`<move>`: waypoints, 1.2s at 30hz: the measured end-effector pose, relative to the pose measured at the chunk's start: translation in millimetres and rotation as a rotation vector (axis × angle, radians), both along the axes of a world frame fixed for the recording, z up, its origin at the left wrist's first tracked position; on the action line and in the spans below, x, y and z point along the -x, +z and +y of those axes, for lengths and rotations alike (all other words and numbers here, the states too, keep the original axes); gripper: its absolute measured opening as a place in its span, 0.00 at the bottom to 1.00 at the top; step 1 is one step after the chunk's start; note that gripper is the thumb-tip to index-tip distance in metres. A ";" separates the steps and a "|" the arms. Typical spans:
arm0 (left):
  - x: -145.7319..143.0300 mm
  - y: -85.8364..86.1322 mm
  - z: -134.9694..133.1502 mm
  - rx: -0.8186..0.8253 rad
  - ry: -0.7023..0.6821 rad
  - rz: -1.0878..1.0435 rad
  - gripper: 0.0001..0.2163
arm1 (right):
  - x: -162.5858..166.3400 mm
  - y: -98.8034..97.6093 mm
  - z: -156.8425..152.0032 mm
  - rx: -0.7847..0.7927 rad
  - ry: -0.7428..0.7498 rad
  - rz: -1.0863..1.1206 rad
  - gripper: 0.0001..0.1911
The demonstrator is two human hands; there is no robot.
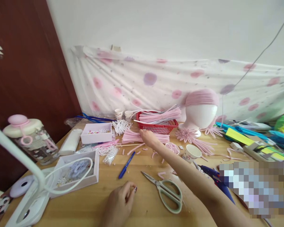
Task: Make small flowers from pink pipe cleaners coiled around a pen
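My right hand [148, 138] reaches far across the wooden table [137, 186] and rests on a bundle of pink pipe cleaners [132, 136] lying in front of a red basket [157, 127]. Its fingers lie mostly flat on the bundle; whether they grip it cannot be told. My left hand [120, 202] rests near the front edge, fingers curled in a pinch on something small that I cannot make out. Green-handled scissors [167, 190] lie between my arms, and a blue pen [126, 165] lies just beyond my left hand.
The basket holds more pink pipe cleaners [161, 115]. A white foam head [200, 114] with pink hair stands at the right, paper cups [191, 154] and a blue glue gun [215, 178] near it. White trays [96, 133], a lidded jar [31, 138] and a desk lamp [26, 170] crowd the left.
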State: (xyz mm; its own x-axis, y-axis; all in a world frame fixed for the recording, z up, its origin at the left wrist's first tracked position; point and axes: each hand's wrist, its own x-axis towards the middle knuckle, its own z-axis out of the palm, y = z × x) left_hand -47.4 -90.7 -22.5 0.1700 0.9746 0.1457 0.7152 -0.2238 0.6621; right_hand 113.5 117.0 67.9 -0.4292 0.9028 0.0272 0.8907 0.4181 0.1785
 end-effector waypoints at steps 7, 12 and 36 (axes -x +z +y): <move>0.1 9.4 -0.6 0.104 0.001 -0.018 0.13 | -6.6 -0.8 -19.6 0.009 0.097 0.002 0.15; 0.9 11.9 -1.1 0.130 -0.022 -0.024 0.13 | -3.1 -12.3 -30.7 0.036 0.095 -0.035 0.16; 13.7 30.7 52.8 -0.107 0.252 0.310 0.08 | -35.3 101.0 -102.8 -0.509 0.433 1.062 0.12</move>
State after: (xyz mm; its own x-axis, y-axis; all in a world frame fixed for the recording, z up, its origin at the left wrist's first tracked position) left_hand -61.2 -37.9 8.2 -0.0200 0.9736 0.2274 0.9184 -0.0720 0.3890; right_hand 148.8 14.2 168.9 -0.2406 0.4790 0.8442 0.5002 0.8065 -0.3151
